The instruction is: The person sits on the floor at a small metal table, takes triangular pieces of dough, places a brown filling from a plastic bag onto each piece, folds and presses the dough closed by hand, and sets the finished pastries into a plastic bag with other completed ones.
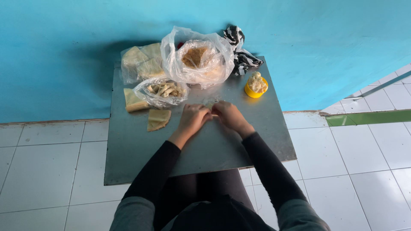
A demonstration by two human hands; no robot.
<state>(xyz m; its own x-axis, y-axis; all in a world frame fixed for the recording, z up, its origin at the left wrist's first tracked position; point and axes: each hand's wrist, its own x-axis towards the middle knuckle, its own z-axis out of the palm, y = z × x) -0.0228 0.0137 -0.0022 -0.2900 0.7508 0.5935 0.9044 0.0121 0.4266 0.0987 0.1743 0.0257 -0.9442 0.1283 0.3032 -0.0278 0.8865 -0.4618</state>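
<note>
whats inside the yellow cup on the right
The yellow cup holds a pale, lumpy filling heaped above its rim; what lies deeper inside is covered by that mound.

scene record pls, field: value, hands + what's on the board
surface: grey board on white tiled floor
left hand: meets the right hand, pinching a small pale piece, mostly hidden
right hand: on the same piece
yellow cup: heaped with pale filling, right of the hands
clear bag: rolled pieces, left of the hands
large clear bag: brown crumbs, at the back
loose wrapper: flat on the board
</note>
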